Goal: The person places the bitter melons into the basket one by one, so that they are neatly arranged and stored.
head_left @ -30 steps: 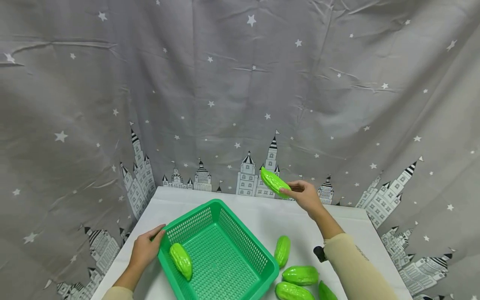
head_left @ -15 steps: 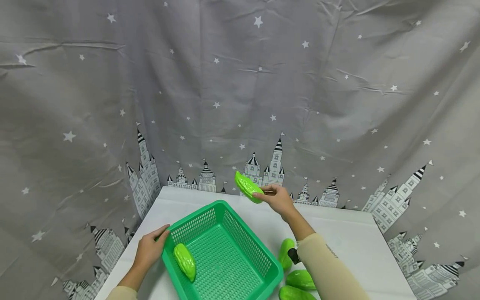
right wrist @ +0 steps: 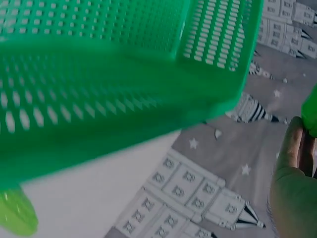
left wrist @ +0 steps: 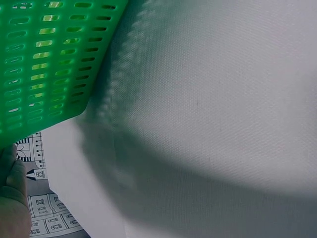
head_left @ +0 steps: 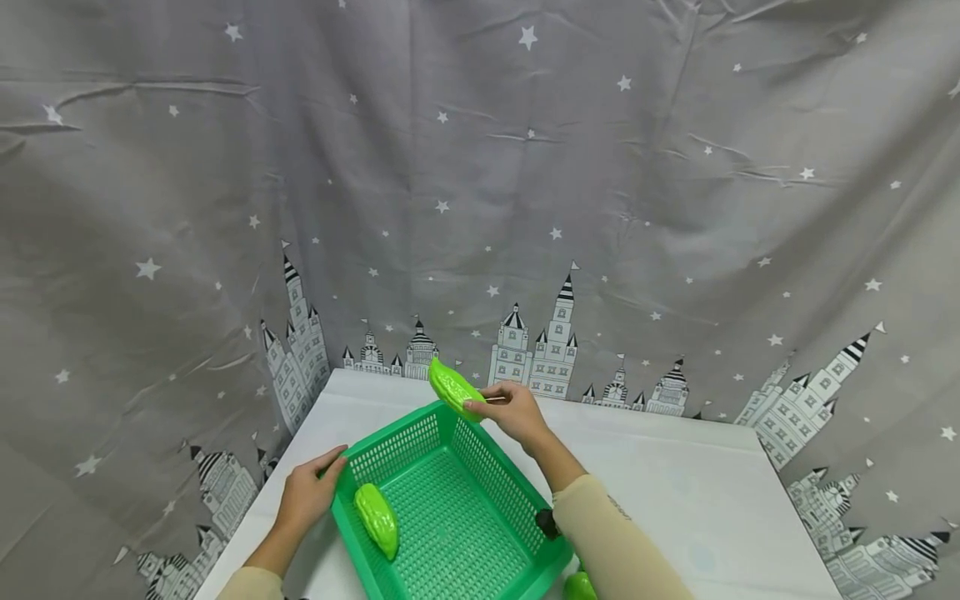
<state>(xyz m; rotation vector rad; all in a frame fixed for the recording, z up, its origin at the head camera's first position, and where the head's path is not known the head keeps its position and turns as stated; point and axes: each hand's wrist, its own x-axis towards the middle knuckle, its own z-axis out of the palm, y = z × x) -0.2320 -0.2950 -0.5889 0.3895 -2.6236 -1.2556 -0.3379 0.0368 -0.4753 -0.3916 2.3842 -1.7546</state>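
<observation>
A green plastic basket [head_left: 457,529] with slotted walls sits on the white table. My left hand [head_left: 303,496] grips its left rim; the left wrist view shows part of that hand [left wrist: 12,203] beside the basket wall [left wrist: 59,64]. Inside, along the left wall, lies one bumpy light-green bitter melon [head_left: 377,521]. My right hand [head_left: 517,412] pinches another bitter melon [head_left: 452,387] by its near end, tilted, above the basket's far corner. The right wrist view catches only an edge of this held melon [right wrist: 311,111] and part of the hand [right wrist: 294,193].
Right of the basket, another bitter melon [head_left: 579,586] shows partly behind my right sleeve [head_left: 611,542]. The white table [head_left: 697,475] extends to the right. A grey curtain [head_left: 480,167] printed with castles and stars hangs behind it.
My right hand has carried the held bitter melon left and slightly down, from beyond the basket's right side to its far corner. The left hand stays on the rim.
</observation>
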